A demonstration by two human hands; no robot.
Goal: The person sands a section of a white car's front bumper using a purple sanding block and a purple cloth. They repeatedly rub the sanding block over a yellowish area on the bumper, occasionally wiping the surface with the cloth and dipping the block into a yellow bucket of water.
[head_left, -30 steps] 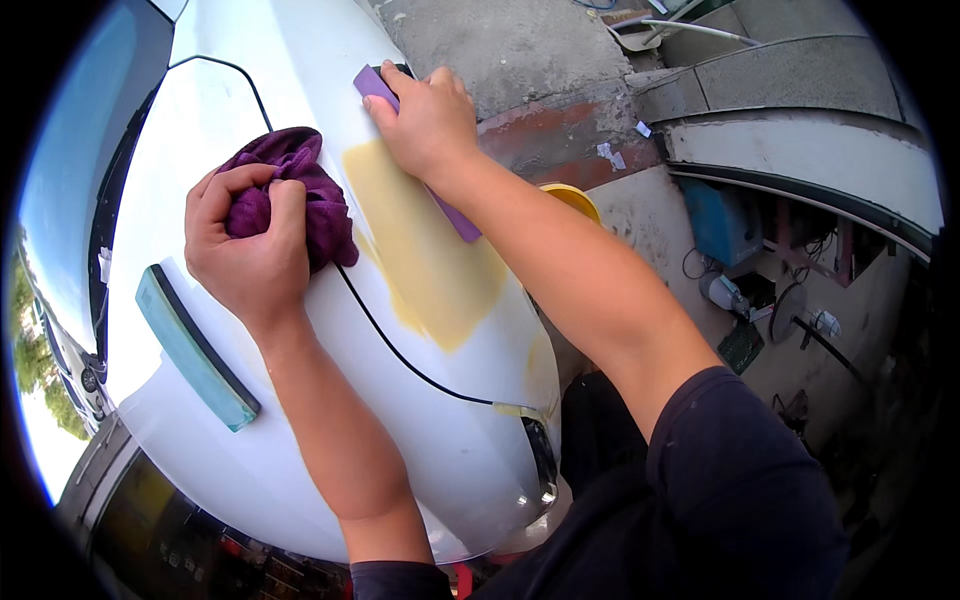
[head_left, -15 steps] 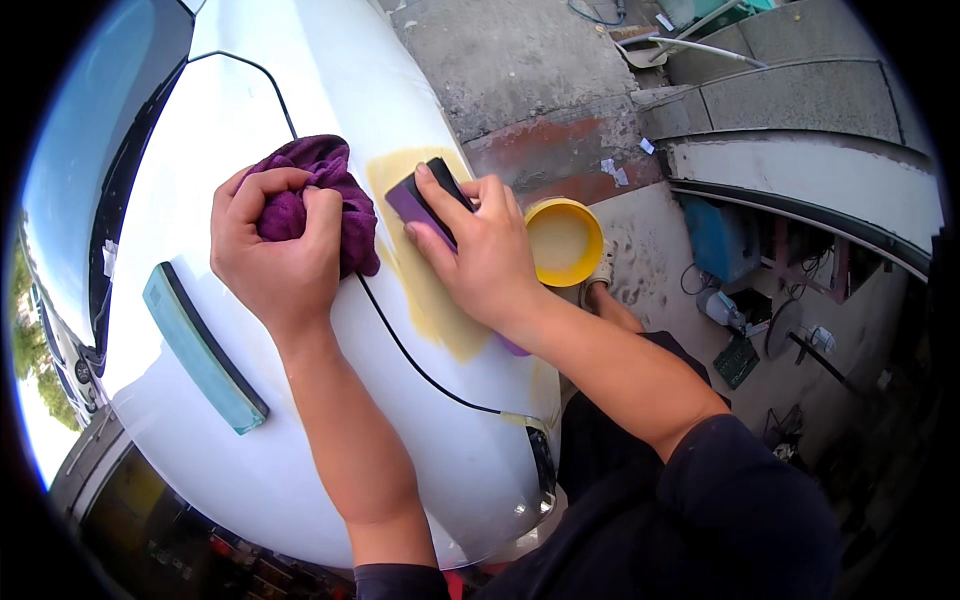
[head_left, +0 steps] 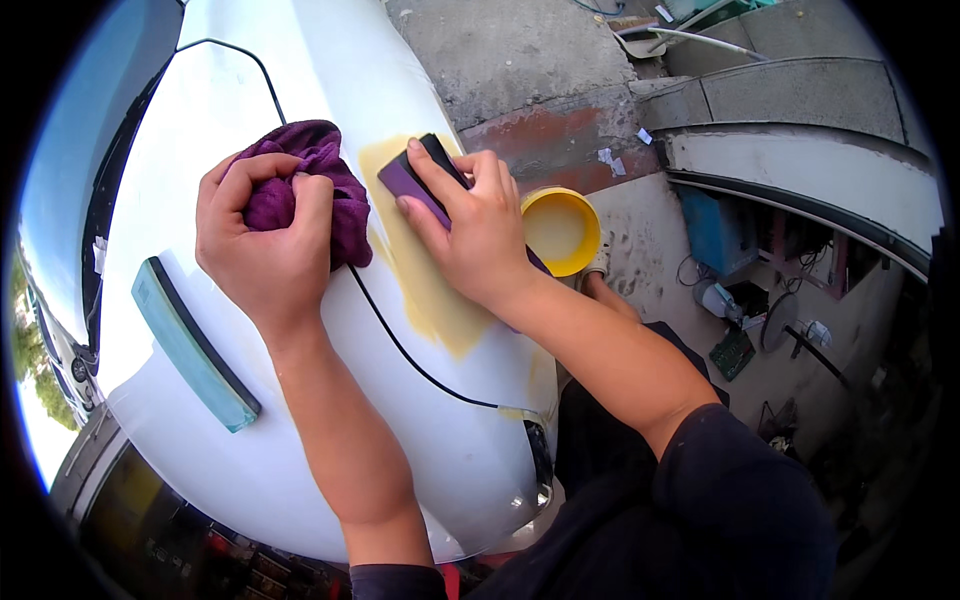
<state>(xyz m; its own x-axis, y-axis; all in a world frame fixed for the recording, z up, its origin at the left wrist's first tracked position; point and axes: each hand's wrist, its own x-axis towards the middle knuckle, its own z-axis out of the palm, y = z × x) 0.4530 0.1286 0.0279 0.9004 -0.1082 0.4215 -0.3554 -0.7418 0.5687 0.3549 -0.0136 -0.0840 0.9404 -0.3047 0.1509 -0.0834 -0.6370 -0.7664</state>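
My left hand [head_left: 265,235] is closed round a bunched purple cloth [head_left: 347,205], held over the white car panel [head_left: 330,420]. In my right hand [head_left: 480,225] is a black sanding block [head_left: 433,150] with a purple sheet of sandpaper [head_left: 402,184] wrapped on it. The block rests on a patch of yellowish filler [head_left: 430,310] on the car's fender. My right fingers grip the block from above, and its underside is hidden. A long teal sanding block [head_left: 193,343] with a dark edge lies on the hood, left of my left forearm.
A yellow bucket [head_left: 592,235] of cloudy liquid stands beside the fender, right of my right hand. The car's headlight [head_left: 540,450] is at the near corner. Several tools and a blue box [head_left: 718,230] lie at the right. The windshield [head_left: 75,200] is at far left.
Both hands appear slightly further up and left in the picture, but the whole view has shifted too. The cloth and the black sanding block are still held.
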